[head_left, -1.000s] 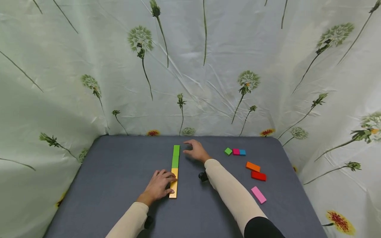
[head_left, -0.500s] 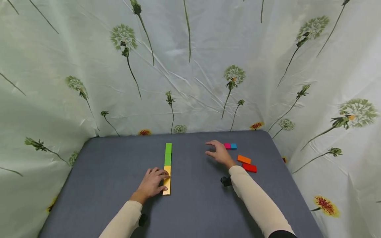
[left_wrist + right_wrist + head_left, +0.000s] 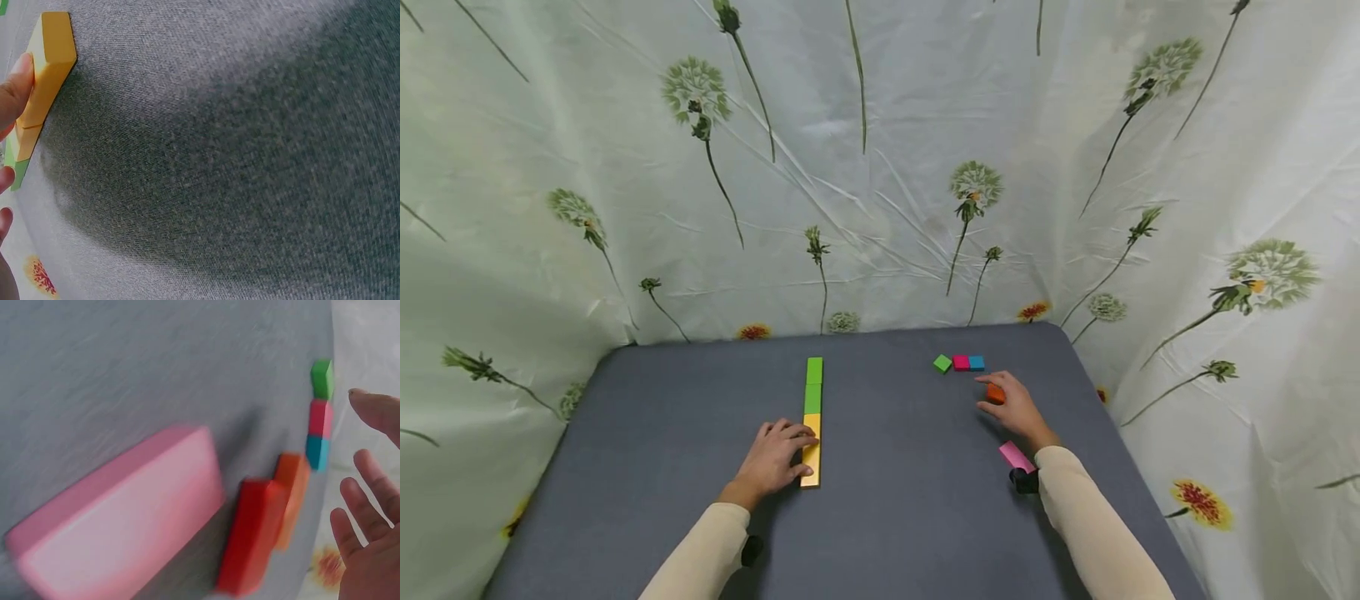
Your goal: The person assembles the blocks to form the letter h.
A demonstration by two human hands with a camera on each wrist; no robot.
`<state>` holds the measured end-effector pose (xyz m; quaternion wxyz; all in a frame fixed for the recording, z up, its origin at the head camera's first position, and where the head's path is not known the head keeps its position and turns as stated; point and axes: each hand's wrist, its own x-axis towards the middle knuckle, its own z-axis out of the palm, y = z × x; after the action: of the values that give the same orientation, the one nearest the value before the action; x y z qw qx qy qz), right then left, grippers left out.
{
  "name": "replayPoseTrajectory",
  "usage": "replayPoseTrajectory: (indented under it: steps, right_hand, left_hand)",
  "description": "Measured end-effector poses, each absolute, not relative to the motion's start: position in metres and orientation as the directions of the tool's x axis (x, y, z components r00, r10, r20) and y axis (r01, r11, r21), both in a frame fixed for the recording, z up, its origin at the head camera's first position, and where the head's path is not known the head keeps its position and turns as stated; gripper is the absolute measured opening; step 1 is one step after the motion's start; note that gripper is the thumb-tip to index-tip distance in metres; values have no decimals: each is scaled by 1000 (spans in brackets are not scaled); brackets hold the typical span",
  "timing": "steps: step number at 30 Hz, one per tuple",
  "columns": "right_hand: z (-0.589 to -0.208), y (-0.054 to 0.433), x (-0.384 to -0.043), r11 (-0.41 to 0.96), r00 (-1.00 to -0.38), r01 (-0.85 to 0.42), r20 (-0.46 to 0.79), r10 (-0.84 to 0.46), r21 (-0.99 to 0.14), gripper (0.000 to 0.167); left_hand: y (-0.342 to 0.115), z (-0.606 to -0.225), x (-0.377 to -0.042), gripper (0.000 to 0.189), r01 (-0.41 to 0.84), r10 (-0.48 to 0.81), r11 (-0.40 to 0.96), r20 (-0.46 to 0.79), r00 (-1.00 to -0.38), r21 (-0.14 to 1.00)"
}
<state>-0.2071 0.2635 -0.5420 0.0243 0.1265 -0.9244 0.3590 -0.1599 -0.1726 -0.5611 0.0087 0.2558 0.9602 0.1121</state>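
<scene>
A straight row of yellow blocks [image 3: 811, 456] and green blocks [image 3: 813, 398] lies flat on the grey table. My left hand [image 3: 767, 460] rests along its left side, thumb and fingertips touching the yellow part. In the left wrist view the thumb [image 3: 17, 90] lies against the nearest yellow block [image 3: 55, 47]. My right hand [image 3: 1018, 410], fingers spread and holding nothing, hovers over an orange block [image 3: 996, 393], partly covering it. The right wrist view shows a red block [image 3: 250, 537] leaning close beside the orange one; the hand hides the red block in the head view.
Behind the right hand stand a small green block [image 3: 943, 363], a magenta block [image 3: 961, 362] and a blue block [image 3: 976, 362]. A pink block [image 3: 1017, 456] lies near the right wrist. A flowered curtain [image 3: 895, 208] hangs along the table's back edge.
My right hand has moved right from beside the far green end of the row, past the small blocks, to the orange block. The left hand stays on the row. The head view has shifted right.
</scene>
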Motion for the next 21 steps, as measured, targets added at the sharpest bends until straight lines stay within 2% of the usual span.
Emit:
replayPoseTrajectory:
  steps: [7, 12, 15, 21]
  right_hand:
    - [-549, 287, -180, 715, -988, -154, 85, -132, -682, 42]
    - [-554, 295, -162, 721, -984, -163, 56, -171, -674, 37]
    - [-556, 298, -151, 689, -979, -164, 33, -199, -706, 36]
    - [-560, 309, -131, 634, -948, -149, -74, -311, -759, 45]
  left_hand:
    - [-172, -560, -162, 42, 487, 494, 837, 36, -869, 249]
    - [-173, -562, -162, 43, 498, 499, 834, 59, -865, 237]
    - [-174, -563, -161, 43, 504, 504, 828, 69, -861, 244]
    - [-173, -563, -160, 44, 502, 501, 831, 68, -863, 241]
